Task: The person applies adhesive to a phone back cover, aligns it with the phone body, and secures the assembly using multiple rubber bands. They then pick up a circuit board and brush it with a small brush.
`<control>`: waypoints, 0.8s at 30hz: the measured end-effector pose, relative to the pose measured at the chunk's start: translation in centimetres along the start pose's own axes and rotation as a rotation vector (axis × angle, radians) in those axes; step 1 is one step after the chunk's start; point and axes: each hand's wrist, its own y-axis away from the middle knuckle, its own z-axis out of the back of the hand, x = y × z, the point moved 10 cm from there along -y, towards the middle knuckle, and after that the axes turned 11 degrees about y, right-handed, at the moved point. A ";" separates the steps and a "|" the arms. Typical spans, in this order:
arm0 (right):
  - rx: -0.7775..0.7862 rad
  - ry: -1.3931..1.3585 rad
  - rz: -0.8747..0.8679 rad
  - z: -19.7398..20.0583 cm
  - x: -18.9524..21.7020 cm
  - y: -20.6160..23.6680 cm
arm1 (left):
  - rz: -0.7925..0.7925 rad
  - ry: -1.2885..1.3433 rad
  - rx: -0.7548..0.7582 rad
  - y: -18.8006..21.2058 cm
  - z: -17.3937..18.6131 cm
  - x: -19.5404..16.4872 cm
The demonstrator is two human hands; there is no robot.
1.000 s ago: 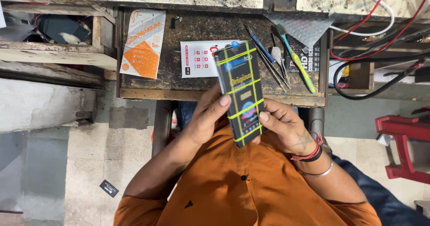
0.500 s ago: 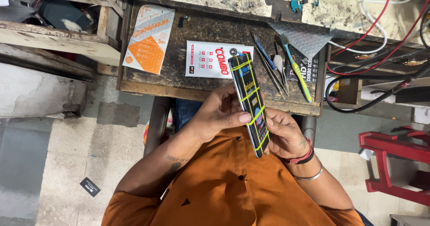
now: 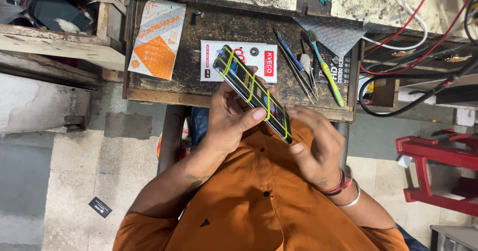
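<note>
Head view: both hands (image 3: 234,116) hide much of the banded phone (image 3: 251,92).

I see a rust-orange shirt (image 3: 259,206) with short sleeves, dark buttons down the front and a small dark mark low on the chest; the right wrist wears red-and-black threads (image 3: 334,186) and a silver bangle (image 3: 351,201); a small tattoo (image 3: 196,177) marks the left forearm.

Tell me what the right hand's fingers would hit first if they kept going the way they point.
The right hand points up-left at the banded phone, held by the left hand; its lower end comes first, probably already touched.
</note>
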 end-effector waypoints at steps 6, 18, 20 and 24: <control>-0.108 0.321 0.175 0.0 3.3 -1.2 | -0.067 0.015 -0.027 0.7 -0.4 0.5; -0.176 0.399 0.358 0.5 3.7 -0.1 | -0.106 0.014 -0.121 1.4 0.2 0.3; -0.225 0.369 0.354 0.7 3.6 0.1 | -0.107 -0.011 -0.141 1.4 0.7 0.3; -0.151 0.244 0.110 -0.1 1.2 -0.4 | -0.107 -0.003 -0.082 1.2 1.0 0.7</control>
